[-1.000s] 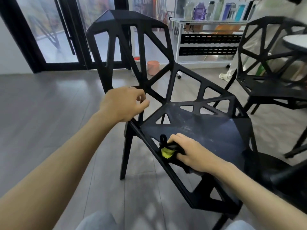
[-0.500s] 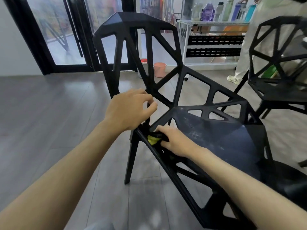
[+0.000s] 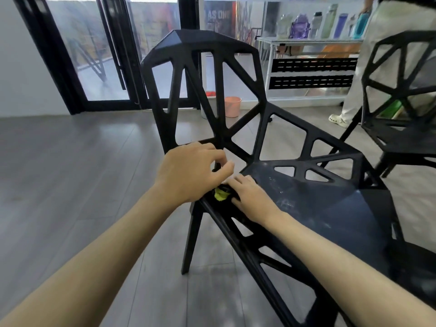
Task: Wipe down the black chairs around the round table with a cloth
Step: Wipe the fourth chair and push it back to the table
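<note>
A black chair [image 3: 330, 204] with a lattice of triangular openings stands in front of me, its back to the left and its dusty seat to the right. My left hand [image 3: 188, 171] grips a strut at the base of the chair's back. My right hand [image 3: 252, 197] presses a dark cloth with a yellow-green patch [image 3: 220, 193] onto the seat's near left corner, right below my left hand. Most of the cloth is hidden under my fingers.
A second black chair [image 3: 401, 128] stands at the right. Behind it a person in light trousers [image 3: 368, 67] stands by a white shelf with bottles [image 3: 311, 43]. A pink bucket [image 3: 232, 106] sits on the grey wood floor near the glass doors [image 3: 99, 55].
My right hand has slid the cloth along the seat's near edge, from its middle to the corner by the back. My left hand has kept its grip on the strut.
</note>
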### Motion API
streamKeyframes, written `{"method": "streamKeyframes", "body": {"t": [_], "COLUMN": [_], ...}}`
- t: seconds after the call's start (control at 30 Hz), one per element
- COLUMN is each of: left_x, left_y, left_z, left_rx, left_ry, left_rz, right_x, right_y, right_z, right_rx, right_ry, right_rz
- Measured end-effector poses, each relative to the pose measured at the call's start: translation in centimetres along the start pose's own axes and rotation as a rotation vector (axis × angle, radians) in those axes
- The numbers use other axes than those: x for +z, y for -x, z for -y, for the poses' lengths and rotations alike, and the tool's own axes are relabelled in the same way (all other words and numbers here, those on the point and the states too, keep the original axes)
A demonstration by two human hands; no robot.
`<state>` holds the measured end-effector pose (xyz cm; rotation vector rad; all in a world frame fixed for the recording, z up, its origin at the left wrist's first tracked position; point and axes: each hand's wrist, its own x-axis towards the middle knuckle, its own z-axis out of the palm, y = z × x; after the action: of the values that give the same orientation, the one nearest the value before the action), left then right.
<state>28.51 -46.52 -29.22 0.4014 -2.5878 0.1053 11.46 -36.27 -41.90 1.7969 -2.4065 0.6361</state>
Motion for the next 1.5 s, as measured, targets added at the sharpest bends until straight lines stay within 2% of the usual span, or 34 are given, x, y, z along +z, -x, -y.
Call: {"method": "streamKeyframes", "body": {"t": [0.07, 0.13, 0.2, 0.27, 0.37, 0.57, 0.67, 0.73, 1.0, 1.07, 1.2, 1.27, 1.43, 1.5], "left_x": [0.0, 0.1, 0.2, 0.2, 0.1, 0.0, 0.1, 0.1, -0.2, -0.1, 0.0, -0.1, -0.2, -0.1], "left_y": [0.0, -0.1, -0.2, -0.3, -0.2, -0.2, -0.1, -0.2, -0.2, -0.2, -0.1, -0.2, -0.1, -0.1], "left_z": [0.1, 0.2, 0.1, 0.1, 0.0, -0.2, -0.1, -0.1, -0.1, -0.3, -0.3, -0.4, -0.4, -0.4], "left_rx": [-0.008, -0.013, -0.014, -0.022, -0.031, -0.049, -0.039, -0.026, -0.038, -0.042, -0.069, -0.071, -0.065, -0.058], "left_ry": [0.017, 0.038, 0.048, 0.059, 0.087, 0.071, 0.087, 0.091, 0.095, 0.090, 0.087, 0.094, 0.095, 0.100], "left_rz": [-0.011, -0.014, -0.022, -0.045, -0.065, -0.064, -0.055, -0.048, -0.067, -0.071, -0.093, -0.106, -0.114, -0.106], "right_x": [-0.2, -0.8, -1.7, -1.6, -0.8, -1.0, -0.4, -0.1, -1.6, -1.7, -1.3, -1.1, -1.6, -2.1], "right_y": [-2.1, -4.1, -5.4, -6.0, -4.4, 0.4, 0.4, -0.5, -5.4, -6.2, -5.7, -4.3, 2.1, 3.8], "right_z": [-2.6, -5.9, -8.1, -8.1, -5.6, -0.1, 0.1, -1.4, -12.3, -13.1, -12.4, -10.2, -1.8, -0.9], "right_rx": [0.065, 0.225, 0.406, 0.463, 0.322, -0.157, -0.236, -0.228, 0.159, 0.250, 0.315, 0.233, -0.158, -0.252], "right_ry": [0.097, 0.143, 0.087, 0.060, 0.061, -0.148, -0.150, -0.048, 0.170, 0.184, 0.080, 0.024, -0.182, -0.219], "right_rz": [-0.065, -0.146, -0.185, -0.202, -0.228, -0.043, 0.015, 0.010, -0.199, -0.239, -0.273, -0.182, 0.028, 0.104]}}
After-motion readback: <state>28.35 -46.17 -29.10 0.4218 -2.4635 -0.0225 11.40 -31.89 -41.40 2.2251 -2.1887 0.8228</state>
